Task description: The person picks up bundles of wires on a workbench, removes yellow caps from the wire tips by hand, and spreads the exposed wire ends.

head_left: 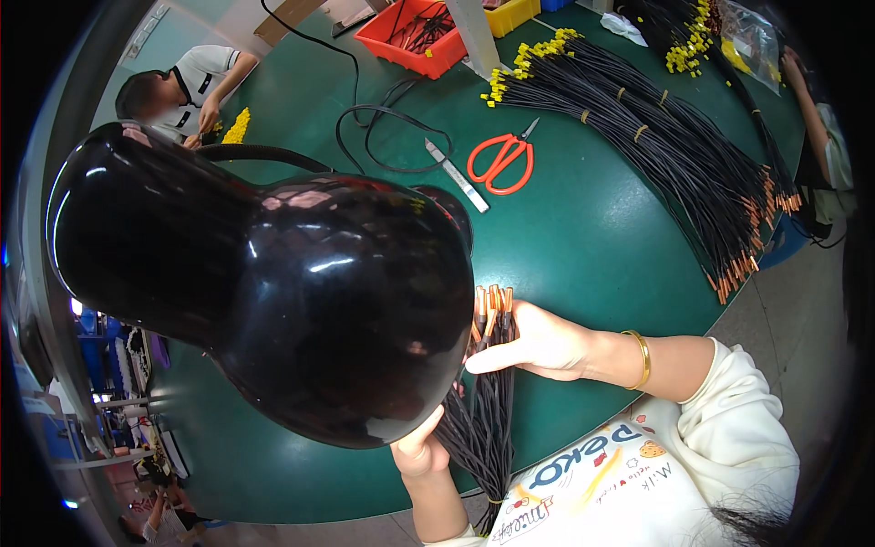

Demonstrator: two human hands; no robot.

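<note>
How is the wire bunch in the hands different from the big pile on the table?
The held bunch looks slimmer; the wire pile is wider. The right hand grips the held bunch; no hand touches the wire pile. The held bunch's copper tips point toward the picture's top; the wire pile's point toward its lower right. Both are black wires with coppery tips.

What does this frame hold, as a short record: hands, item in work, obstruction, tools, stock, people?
Right hand: grips the black cable bundle near its copper ends
Left hand: beside the bundle; fingers partly hidden, grip unclear
Obstruction: glossy black lamp-like shade
Tools: red-handled scissors and a slim pale cutter-like tool, side by side on the green table
Stock: larger yellow-tipped cable bundles, far right
Co-worker: upper left, hands near yellow pieces
</note>
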